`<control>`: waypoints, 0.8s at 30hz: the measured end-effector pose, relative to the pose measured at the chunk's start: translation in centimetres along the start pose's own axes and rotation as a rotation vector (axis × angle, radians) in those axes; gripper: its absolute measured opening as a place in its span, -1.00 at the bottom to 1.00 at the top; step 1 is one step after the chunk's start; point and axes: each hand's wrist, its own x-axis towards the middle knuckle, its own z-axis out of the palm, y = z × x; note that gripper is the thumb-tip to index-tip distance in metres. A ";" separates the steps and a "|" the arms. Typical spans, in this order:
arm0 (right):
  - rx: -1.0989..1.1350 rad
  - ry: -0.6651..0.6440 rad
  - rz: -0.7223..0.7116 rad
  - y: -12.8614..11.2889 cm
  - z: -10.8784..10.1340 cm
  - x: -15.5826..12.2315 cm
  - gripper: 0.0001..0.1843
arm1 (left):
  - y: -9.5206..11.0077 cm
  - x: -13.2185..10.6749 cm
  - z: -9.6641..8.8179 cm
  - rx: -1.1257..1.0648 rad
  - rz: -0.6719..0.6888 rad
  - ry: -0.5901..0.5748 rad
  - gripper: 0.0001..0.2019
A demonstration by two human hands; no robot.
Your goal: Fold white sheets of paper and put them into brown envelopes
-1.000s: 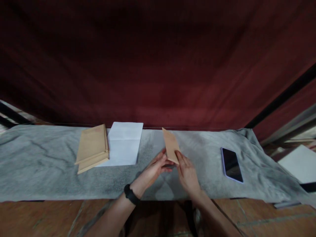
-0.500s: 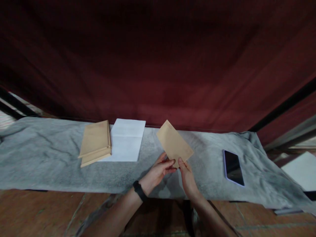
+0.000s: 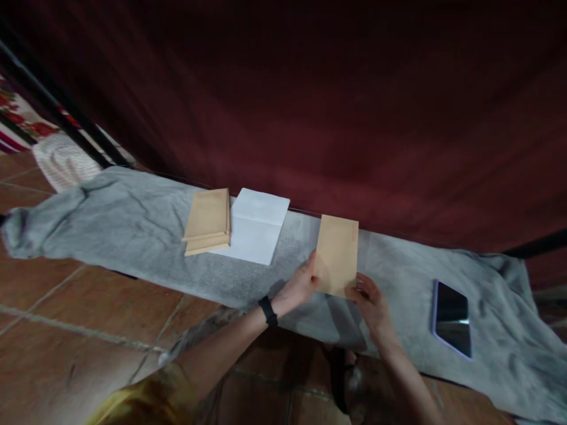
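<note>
Tan envelope (image 3: 336,255): over the worktop (image 3: 398,265), its top by the far edge.
Pinch: your left hand (image 3: 302,283) grips its left edge, your right hand (image 3: 372,304) its near right corner.
Slip or crease: possible from too loose or tight a pinch.
Inside: you can't tell.
Tan stack (image 3: 208,212): overlaps white sheet (image 3: 259,230); contents hidden.

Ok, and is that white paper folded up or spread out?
Spread out: the white paper lies open on the gray cloth, a crease line crossing it, its left side partly under the brown stack.
</note>
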 end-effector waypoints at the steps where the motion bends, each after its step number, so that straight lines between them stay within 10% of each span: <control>1: -0.058 0.000 -0.034 0.5 0.0 0.1 -0.38 | -0.2 -0.2 0.1 0.088 0.024 0.027 -0.22; 9: -0.473 -0.038 -0.238 1.8 -0.9 0.2 -0.33 | 0.1 -2.5 1.1 0.853 0.239 0.015 -0.33; 15: -0.662 -0.074 -0.264 2.0 -1.6 0.2 -0.41 | -1.5 -3.6 3.7 0.987 0.551 -0.229 -0.44; 24: -0.878 -0.100 -0.537 1.4 -1.2 0.0 -0.52 | -1.1 -4.7 4.4 1.202 0.605 -0.316 -0.23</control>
